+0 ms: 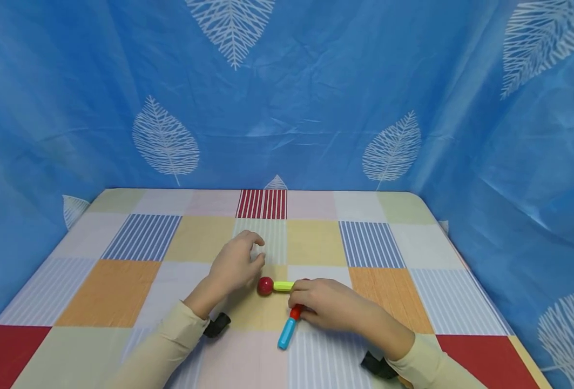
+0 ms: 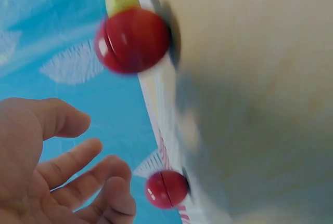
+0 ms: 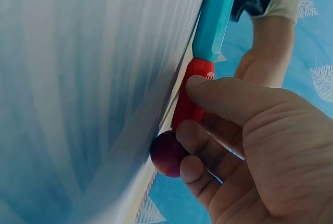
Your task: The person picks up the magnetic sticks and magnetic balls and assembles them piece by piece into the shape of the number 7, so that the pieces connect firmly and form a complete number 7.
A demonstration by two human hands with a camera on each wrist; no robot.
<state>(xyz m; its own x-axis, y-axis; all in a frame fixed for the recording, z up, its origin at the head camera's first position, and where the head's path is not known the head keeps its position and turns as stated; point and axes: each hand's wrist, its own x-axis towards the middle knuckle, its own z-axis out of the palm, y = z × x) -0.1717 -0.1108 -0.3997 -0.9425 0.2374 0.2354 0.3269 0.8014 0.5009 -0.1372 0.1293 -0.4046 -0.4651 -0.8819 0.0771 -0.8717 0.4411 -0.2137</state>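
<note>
In the head view, my left hand (image 1: 235, 263) hovers over the cloth with fingers apart, holding nothing. Beside it lies a glossy red ball (image 1: 265, 286) joined to a yellow-green toy rod (image 1: 283, 286). Below that hand's fingers, the left wrist view shows another red ball (image 2: 166, 188). My right hand (image 1: 330, 302) pinches a red toy rod (image 3: 191, 91) between thumb and fingers, low over the cloth. A blue rod (image 1: 287, 333) meets the red one end to end. At the fingertips sits a dark red ball (image 3: 169, 154). The right hand hides the yellow-green rod's far end.
A patchwork-patterned cloth (image 1: 194, 237) covers the table. Blue curtains (image 1: 306, 97) with white leaf prints hang behind and at both sides. Each wrist wears a black strap (image 1: 217, 325).
</note>
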